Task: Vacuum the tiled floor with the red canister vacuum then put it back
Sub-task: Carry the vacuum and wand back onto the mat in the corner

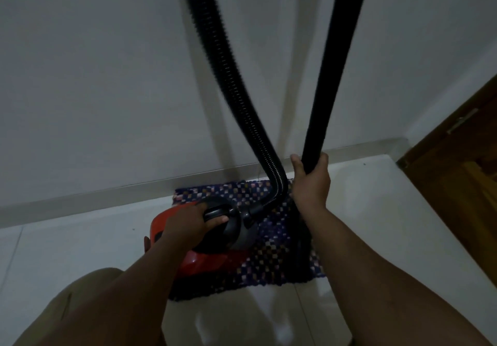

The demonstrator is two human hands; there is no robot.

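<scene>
Red canister vacuum [199, 259] sat on the woven mat's [282, 251] left edge; your left hand [188, 224] gripped its handle [215, 211], your right hand [312, 181] gripped the wand [330, 77]; whether vacuuming was done could not be determined.

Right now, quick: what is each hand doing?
Left hand: fingers curled round the black carry handle of the red canister vacuum.
Right hand: grips the black wand tube, held upright.

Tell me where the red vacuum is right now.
In the head view, the red vacuum sits low and centre on the checkered mat by the white wall, with the left hand gripping its black handle.
</scene>
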